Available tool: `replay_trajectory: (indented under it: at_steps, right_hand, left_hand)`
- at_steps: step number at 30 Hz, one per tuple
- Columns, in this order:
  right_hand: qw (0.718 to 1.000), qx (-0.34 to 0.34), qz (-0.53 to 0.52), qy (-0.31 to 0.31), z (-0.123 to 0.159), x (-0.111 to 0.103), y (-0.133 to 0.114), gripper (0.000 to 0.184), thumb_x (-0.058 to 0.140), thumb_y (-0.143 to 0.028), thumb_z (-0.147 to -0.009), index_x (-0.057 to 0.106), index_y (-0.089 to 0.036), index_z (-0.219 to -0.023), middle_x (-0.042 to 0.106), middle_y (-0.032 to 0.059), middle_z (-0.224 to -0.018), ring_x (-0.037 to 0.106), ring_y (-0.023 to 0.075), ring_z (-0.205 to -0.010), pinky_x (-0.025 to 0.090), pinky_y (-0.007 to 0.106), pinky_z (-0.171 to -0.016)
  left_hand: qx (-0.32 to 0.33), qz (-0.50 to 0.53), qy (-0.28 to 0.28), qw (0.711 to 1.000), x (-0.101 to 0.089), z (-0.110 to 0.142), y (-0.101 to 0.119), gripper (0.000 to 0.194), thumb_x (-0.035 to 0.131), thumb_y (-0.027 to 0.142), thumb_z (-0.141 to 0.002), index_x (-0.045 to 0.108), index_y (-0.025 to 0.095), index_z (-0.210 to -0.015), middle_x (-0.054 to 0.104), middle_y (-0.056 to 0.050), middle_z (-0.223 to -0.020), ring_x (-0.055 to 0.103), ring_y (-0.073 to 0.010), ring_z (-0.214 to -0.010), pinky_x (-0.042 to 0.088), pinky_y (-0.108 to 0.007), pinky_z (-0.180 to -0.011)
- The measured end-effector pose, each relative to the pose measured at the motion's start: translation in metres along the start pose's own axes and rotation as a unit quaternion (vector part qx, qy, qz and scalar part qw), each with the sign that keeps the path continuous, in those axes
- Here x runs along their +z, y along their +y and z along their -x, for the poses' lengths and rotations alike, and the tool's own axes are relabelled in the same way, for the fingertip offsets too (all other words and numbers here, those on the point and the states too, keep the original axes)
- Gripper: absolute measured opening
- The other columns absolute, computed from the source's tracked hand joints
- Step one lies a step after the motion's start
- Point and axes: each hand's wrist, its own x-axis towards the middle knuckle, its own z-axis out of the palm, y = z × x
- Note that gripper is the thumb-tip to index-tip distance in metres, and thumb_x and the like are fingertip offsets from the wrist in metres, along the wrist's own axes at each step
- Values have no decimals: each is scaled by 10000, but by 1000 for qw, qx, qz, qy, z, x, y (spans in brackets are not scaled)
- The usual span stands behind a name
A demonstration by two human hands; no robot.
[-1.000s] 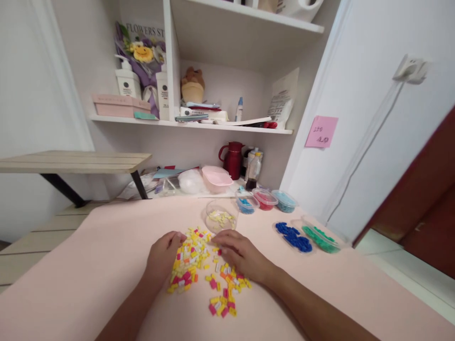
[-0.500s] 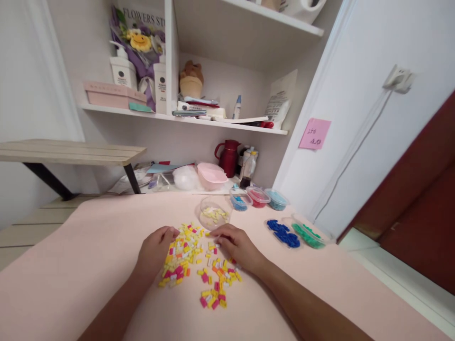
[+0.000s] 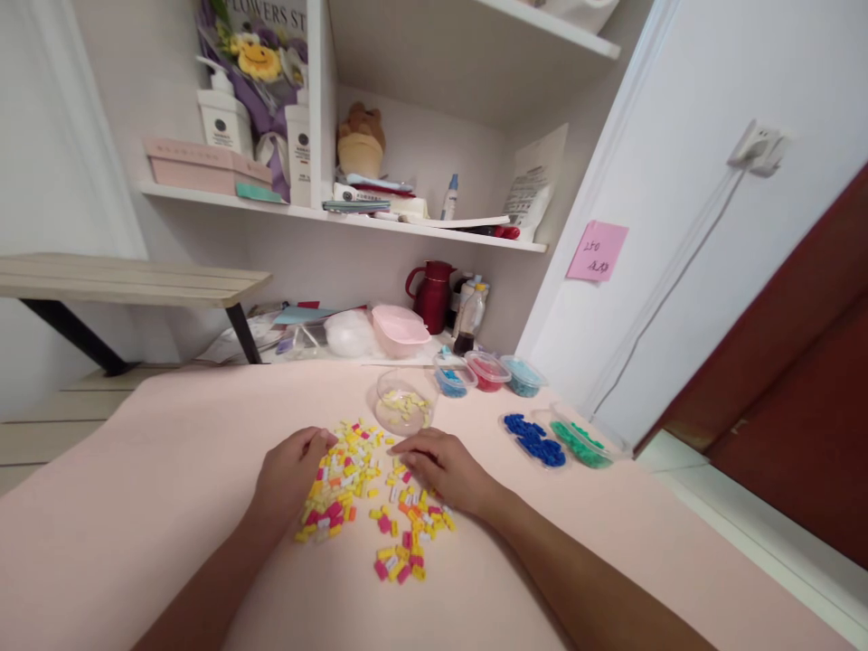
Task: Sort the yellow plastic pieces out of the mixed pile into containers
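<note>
Small yellow, pink, white and orange plastic bricks (image 3: 349, 470) lie loose on the pink tabletop (image 3: 196, 452), in a larger heap on the left and smaller groups on the right. My left hand (image 3: 288, 470) rests at the heap's left edge, fingers curled and thumb against the index finger; whatever is in them is hidden. My right hand (image 3: 454, 466) lies over the right-hand bricks, index finger stretched out and thumb apart from it, fingertips close to a few yellow pieces. Just beyond the hands stands a clear round tub (image 3: 405, 425) with pale yellow pieces in it.
Clear tubs of blue (image 3: 453, 384), red (image 3: 486, 372) and light blue pieces (image 3: 522, 378) stand at the back right. Nearer are dark blue pieces (image 3: 535, 440) and a green-filled tub (image 3: 587, 443). Behind are a pink bowl (image 3: 400, 330), a red jug (image 3: 432, 298) and bottles.
The whole view has shifted slightly. Both hands keep nearly the same place beside the bricks, with only slight finger movement on the right.
</note>
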Motion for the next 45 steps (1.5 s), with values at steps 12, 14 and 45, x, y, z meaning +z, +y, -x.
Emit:
replay_trajectory:
  at_steps: [12,14,45]
  right_hand:
    - [1000,-23,-4,-13,1,-3,-11,270,525,-183,-907,724,-269,-1068,705,17,-817,600,169,-831,441,319,-859]
    - [999,-3,-39,-37,2,-2,-12,284,488,-201,-933,720,-262,-1085,674,-3,-708,581,150,-728,458,292,-793]
    - [968,7,7,252,-13,-20,-4,218,562,-347,-887,723,-213,-948,661,56,-801,558,162,-653,453,280,-623]
  left_hand:
    - [4,-21,1,1000,0,0,2,318,427,440,-811,688,260,-790,740,5,-943,638,-210,-968,443,-294,-839]
    - [4,-23,0,1000,0,0,1,319,428,443,-812,688,261,-792,739,6,-943,638,-210,-968,442,-295,-841]
    - [2,40,3,999,-4,3,6,323,471,467,-794,681,224,-760,753,-35,-897,677,-233,-920,488,-331,-834]
